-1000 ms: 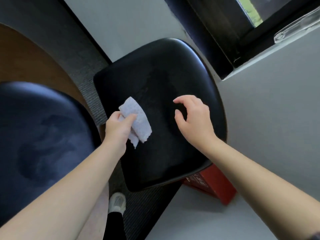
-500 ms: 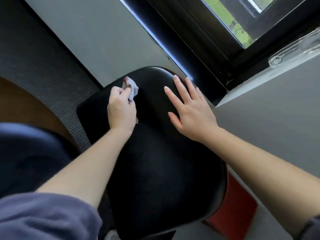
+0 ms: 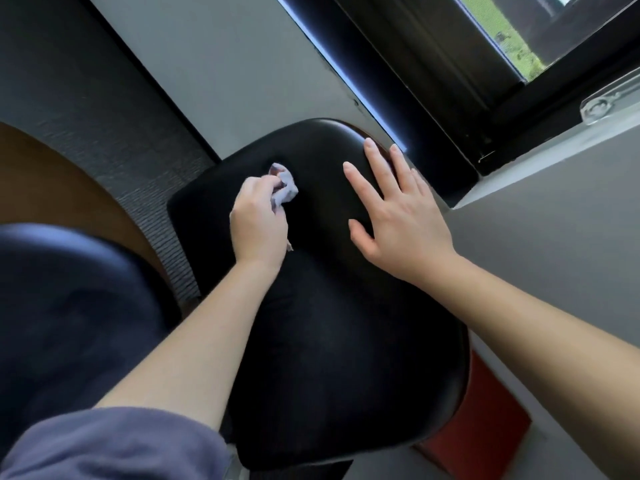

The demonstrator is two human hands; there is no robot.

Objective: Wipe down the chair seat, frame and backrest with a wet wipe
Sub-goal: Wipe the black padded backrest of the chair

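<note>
On black chair [image 3: 332, 341], left hand [image 3: 258, 226] grips wipe [image 3: 285, 188].

A bare strip of the black chair seat [image 3: 329, 341] is left open between the hands, narrowed slightly by the wet wipe [image 3: 285, 190] bunched in the left hand [image 3: 258, 226]. Just beyond the right hand [image 3: 398, 223], passage is closed by the grey wall [image 3: 242, 81] and dark window frame [image 3: 433, 98]; to its right a grey ledge [image 3: 554, 220] is met. Left of the left hand, a second dark chair [image 3: 69, 323] stands close.

The chair seat [image 3: 332, 334] looks like smooth black leather with a dull sheen; the crumpled wipe [image 3: 285, 188] looks like soft, papery cloth.
</note>
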